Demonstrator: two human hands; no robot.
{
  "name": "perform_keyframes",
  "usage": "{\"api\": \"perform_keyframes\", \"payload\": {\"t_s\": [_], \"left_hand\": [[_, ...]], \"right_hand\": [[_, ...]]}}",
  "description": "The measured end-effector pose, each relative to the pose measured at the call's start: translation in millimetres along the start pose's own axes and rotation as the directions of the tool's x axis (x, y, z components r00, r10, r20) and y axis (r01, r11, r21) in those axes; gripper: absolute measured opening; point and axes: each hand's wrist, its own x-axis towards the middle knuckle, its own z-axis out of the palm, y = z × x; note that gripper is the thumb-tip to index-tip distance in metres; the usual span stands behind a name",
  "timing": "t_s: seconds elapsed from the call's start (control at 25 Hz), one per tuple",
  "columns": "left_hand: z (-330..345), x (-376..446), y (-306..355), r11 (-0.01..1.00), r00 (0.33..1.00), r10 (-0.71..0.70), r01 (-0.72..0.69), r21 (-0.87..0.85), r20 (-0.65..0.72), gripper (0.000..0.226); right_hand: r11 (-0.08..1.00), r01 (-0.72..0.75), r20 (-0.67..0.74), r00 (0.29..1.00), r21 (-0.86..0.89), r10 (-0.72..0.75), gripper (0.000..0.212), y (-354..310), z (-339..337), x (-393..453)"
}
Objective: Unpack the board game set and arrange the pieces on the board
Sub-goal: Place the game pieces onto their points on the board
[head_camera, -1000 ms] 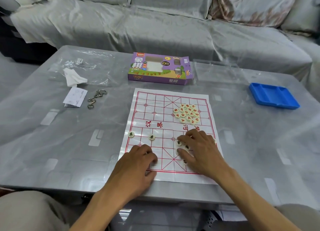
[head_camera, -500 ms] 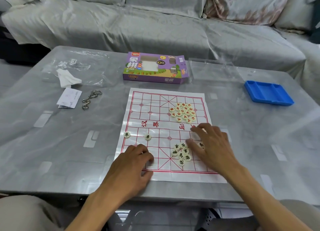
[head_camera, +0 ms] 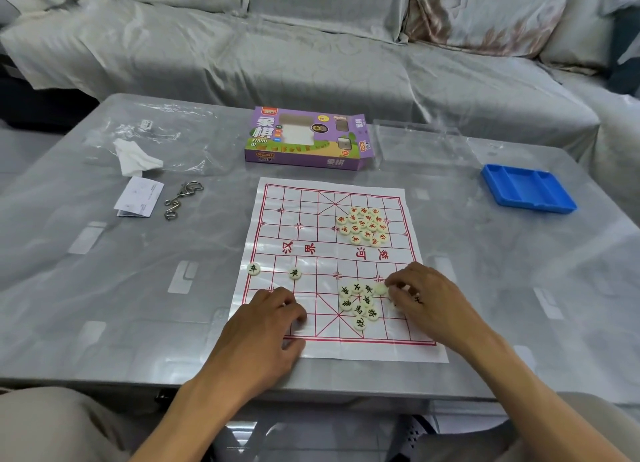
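A paper xiangqi board [head_camera: 311,226] with red lines lies flat on the table. A pile of red-lettered pieces [head_camera: 363,225] sits on its far right part. Black-lettered pieces [head_camera: 358,304] are clustered near its front right. Two single black pieces [head_camera: 253,268] [head_camera: 294,273] lie apart on the left. My right hand [head_camera: 426,302] rests just right of the black cluster, thumb and forefinger pinching the edge of a blank-faced piece [head_camera: 380,289]; more pieces lie under the fingers. My left hand [head_camera: 263,330] presses on the board's near left corner, fingers curled.
The purple game box [head_camera: 308,139] lies behind the board, a clear plastic lid [head_camera: 419,143] beside it. A blue tray [head_camera: 528,193] sits at the right. A leaflet [head_camera: 138,198], a metal ring puzzle [head_camera: 181,198] and crumpled wrapping [head_camera: 136,157] lie at the left. A covered sofa stands behind the table.
My right hand has slid right off the black pieces, uncovering the cluster, and its fingertips have closed on a blank-faced piece. My left hand has stayed in place.
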Motion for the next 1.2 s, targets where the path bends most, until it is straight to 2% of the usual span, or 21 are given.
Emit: {"api": "perform_keyframes", "payload": {"t_s": [0.16, 0.24, 0.52, 0.64, 0.76, 0.84, 1.0, 1.2], "left_hand": [[-0.5, 1.9, 0.8, 1.000, 1.000, -0.010, 0.010, 0.005, 0.008, 0.028], [-0.1, 2.6, 0.1, 1.000, 1.000, -0.015, 0.015, 0.003, 0.003, 0.028], [-0.2, 3.2, -0.2, 1.000, 1.000, -0.015, 0.015, 0.012, 0.012, 0.027], [-0.6, 3.7, 0.2, 1.000, 0.999, -0.021, 0.021, 0.021, 0.032, 0.026], [-1.7, 4.5, 1.9, 1.000, 0.999, -0.019, 0.018, 0.023, 0.044, 0.026], [-2.6, 4.8, 2.2, 0.999, 0.999, -0.026, 0.025, 0.025, 0.047, 0.027], [-2.5, 3.5, 2.8, 1.000, 0.999, -0.029, 0.028, 0.012, 0.043, 0.029], [-2.8, 4.7, 2.2, 1.000, 1.000, -0.018, 0.018, 0.002, 0.026, 0.030]], "right_hand": [[1.000, 0.024, -0.081, 0.996, 0.001, -0.024, 0.024, -4.9, 1.8, -8.6], [0.996, 0.086, -0.121, 0.989, 0.026, -0.082, 0.024, -16.0, 6.2, -7.2], [0.977, 0.213, -0.031, 0.976, -0.021, -0.214, 0.021, -19.1, 15.1, 7.6], [0.980, 0.198, -0.053, 0.979, 0.006, -0.198, 0.017, -22.2, 13.5, 7.7], [0.987, 0.119, -0.170, 0.980, 0.108, -0.100, 0.016, -28.4, 6.7, 7.0], [0.977, 0.129, -0.225, 0.970, 0.167, -0.090, 0.018, -42.0, 5.5, 14.5], [0.984, 0.112, -0.126, 0.987, 0.140, -0.095, 0.012, -71.6, 20.4, 33.8], [0.989, 0.060, -0.088, 0.995, 0.136, -0.049, 0.007, -69.5, 30.1, 38.1]]}}
